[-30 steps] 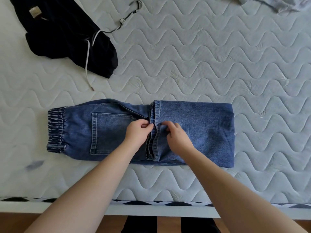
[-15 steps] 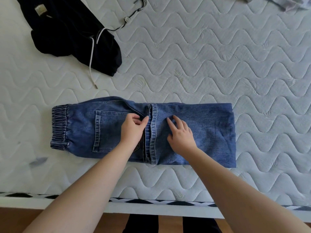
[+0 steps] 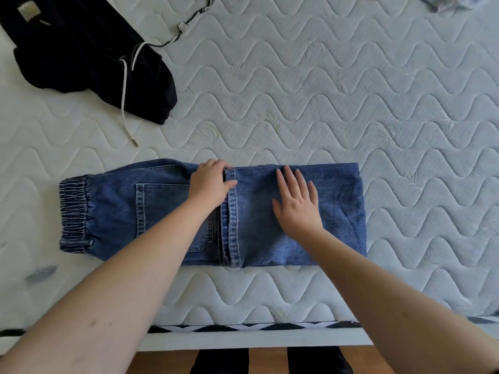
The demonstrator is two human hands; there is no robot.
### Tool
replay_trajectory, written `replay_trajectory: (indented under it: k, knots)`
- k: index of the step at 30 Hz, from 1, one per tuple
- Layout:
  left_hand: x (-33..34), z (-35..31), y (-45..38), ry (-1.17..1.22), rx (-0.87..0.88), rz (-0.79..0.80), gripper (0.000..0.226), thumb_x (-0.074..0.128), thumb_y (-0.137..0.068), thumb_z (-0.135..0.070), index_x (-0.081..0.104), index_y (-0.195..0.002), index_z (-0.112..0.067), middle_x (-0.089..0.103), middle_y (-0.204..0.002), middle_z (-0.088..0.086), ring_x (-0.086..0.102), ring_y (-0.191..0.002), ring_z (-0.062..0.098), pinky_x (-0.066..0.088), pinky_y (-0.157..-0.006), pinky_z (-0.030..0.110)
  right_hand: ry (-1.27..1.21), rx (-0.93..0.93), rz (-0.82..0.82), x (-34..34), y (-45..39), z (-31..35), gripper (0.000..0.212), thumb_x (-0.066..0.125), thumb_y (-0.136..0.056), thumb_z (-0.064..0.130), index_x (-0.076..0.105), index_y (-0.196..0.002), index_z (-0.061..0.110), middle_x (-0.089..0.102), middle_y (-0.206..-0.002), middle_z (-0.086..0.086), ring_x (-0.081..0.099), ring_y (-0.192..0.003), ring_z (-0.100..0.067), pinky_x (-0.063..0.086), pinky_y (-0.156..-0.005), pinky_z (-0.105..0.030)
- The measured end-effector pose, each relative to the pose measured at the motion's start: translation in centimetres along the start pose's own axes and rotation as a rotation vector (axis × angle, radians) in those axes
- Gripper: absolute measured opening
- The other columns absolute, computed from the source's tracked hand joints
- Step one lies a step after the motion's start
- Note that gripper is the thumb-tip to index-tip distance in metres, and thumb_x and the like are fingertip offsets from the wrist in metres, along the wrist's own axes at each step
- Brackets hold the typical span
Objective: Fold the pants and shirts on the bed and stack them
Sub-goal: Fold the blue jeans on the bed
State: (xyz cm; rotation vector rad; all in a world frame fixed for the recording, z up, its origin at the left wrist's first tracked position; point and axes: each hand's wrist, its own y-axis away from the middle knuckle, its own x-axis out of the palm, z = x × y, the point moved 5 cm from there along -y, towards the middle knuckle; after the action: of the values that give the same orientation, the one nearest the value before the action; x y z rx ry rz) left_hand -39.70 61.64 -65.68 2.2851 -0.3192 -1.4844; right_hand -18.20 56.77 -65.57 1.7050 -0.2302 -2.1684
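Blue jeans (image 3: 113, 211) lie across the near part of the bed, elastic waistband at the left, the legs folded back so their hems meet the middle. My left hand (image 3: 209, 184) rests on the hem edge near the far side, fingers curled over the cuff with the thumb across it. My right hand (image 3: 297, 203) lies flat, fingers spread, on the folded leg part just right of the hems. Black pants (image 3: 89, 55) with a white drawstring lie crumpled at the far left.
The quilted white mattress (image 3: 324, 103) stretches bare to the right and behind the jeans. A pale garment (image 3: 445, 2) shows at the top right edge. The bed's front edge (image 3: 243, 338) is near me, wooden floor below.
My left hand slid along the hems toward the far edge of the jeans. My right hand opened, went flat and moved right over the folded legs.
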Motion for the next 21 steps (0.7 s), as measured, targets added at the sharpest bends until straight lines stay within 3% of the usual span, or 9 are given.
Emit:
replay_trajectory:
  k: [4,7,9,11,13,16,21]
  knots:
    - [0.4,-0.5,0.0,-0.058,-0.02,0.014,0.045,0.059,-0.094,-0.034,0.048,-0.136,-0.021,0.05,-0.136,0.008,0.044,-0.126,0.03,0.038,-0.099,0.046,0.046,0.004,0.042,0.0,-1.8,-2.5,0.061,0.025,-0.103,0.048,0.002,-0.157,0.03,-0.004,-0.164,0.005,-0.006,-0.151,-0.014,-0.005,-0.121,-0.042]
    - [0.8,-3.4,1.8,-0.375,0.353,-0.174,0.069,0.044,-0.09,-0.004,0.024,-0.154,-0.02,0.035,-0.152,0.014,0.033,-0.14,0.033,0.028,-0.112,0.05,0.059,0.055,0.049,0.1,-2.5,-5.0,0.063,0.021,-0.102,0.052,-0.004,-0.156,0.031,-0.008,-0.164,0.005,-0.009,-0.15,-0.011,-0.006,-0.122,-0.038]
    - [2.3,-4.8,3.2,-0.519,0.616,-0.192,0.07,0.037,-0.086,-0.001,0.028,-0.153,-0.018,0.03,-0.157,0.012,0.03,-0.144,0.03,0.024,-0.117,0.049,0.079,0.068,0.041,0.1,-2.7,-6.1,0.066,0.02,-0.101,0.056,-0.006,-0.155,0.03,-0.007,-0.164,0.005,-0.008,-0.15,-0.011,-0.005,-0.122,-0.035]
    - [3.8,-4.5,3.6,-0.578,0.665,-0.139,0.063,0.039,-0.091,-0.009,0.029,-0.153,-0.016,0.023,-0.161,0.008,0.024,-0.148,0.027,0.017,-0.12,0.047,0.092,0.063,0.039,0.1,-2.9,-6.9,0.068,0.018,-0.099,0.06,-0.006,-0.155,0.03,-0.005,-0.164,0.005,-0.006,-0.15,-0.011,-0.008,-0.121,-0.032]
    - [4.6,-3.1,3.3,-0.618,0.609,-0.11,0.058,0.032,-0.101,-0.031,0.02,-0.156,-0.018,0.015,-0.163,0.005,0.019,-0.149,0.024,0.015,-0.121,0.046,0.109,0.055,0.036,0.2,-2.9,-7.8,0.071,0.013,-0.097,0.065,-0.006,-0.155,0.03,-0.006,-0.164,0.006,-0.006,-0.15,-0.01,-0.013,-0.118,-0.029]
    - [4.9,-1.1,2.7,-0.662,0.538,-0.08,0.073,0.021,-0.099,-0.06,0.008,-0.157,-0.017,0.005,-0.165,0.005,0.01,-0.151,0.021,0.013,-0.122,0.046,0.14,0.084,-0.004,-0.2,-2.8,-10.1,0.075,0.011,-0.095,0.071,-0.004,-0.156,0.029,-0.005,-0.163,0.006,-0.006,-0.15,-0.009,-0.016,-0.118,-0.029]
    - [4.7,0.1,2.2,-0.65,0.458,-0.049,0.093,0.018,-0.088,-0.073,0.006,-0.157,-0.011,0.0,-0.164,0.009,0.007,-0.151,0.024,0.007,-0.122,0.045,0.136,0.161,-0.011,-0.7,-1.4,-15.3,0.079,0.012,-0.093,0.074,-0.002,-0.156,0.029,-0.006,-0.164,0.006,-0.004,-0.151,-0.013,-0.009,-0.121,-0.038]
